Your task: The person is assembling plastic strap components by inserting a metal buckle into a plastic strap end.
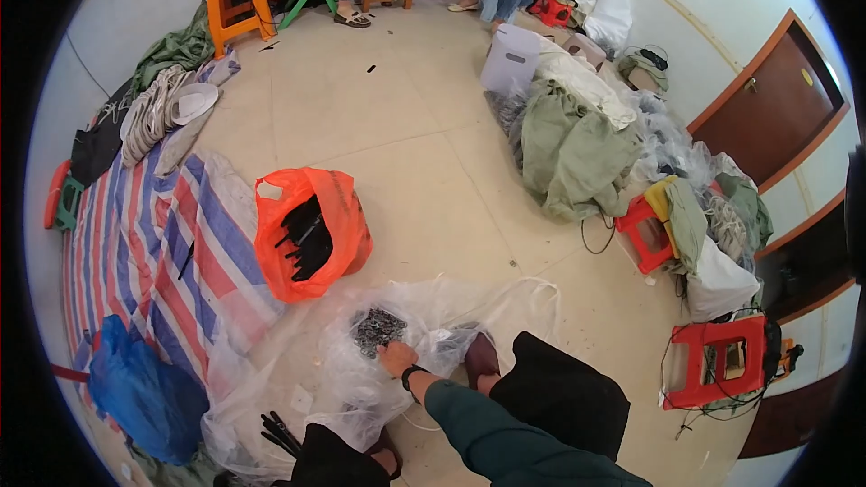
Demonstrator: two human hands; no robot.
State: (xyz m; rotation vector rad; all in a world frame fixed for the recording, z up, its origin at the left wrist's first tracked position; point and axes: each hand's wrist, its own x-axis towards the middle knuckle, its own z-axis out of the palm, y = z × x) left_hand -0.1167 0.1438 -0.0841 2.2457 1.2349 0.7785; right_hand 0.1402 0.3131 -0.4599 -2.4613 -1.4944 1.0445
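Note:
My right hand reaches down from a dark green sleeve, with a black band at the wrist. Its fingers are drawn together at the edge of a heap of small dark metal pieces, which lies in an opened clear plastic bag on the floor. What the fingertips pinch, if anything, is too small to make out. My left hand is out of sight. Several black strips stick out beside my left knee; their lower ends are hidden. Beyond the heap stands an orange plastic bag with black strap-like pieces inside.
Striped sheeting covers the floor at left, with a blue plastic bag near me. Green cloth bundles and red stools line the right side. Two people sit at the far end, near an orange stool.

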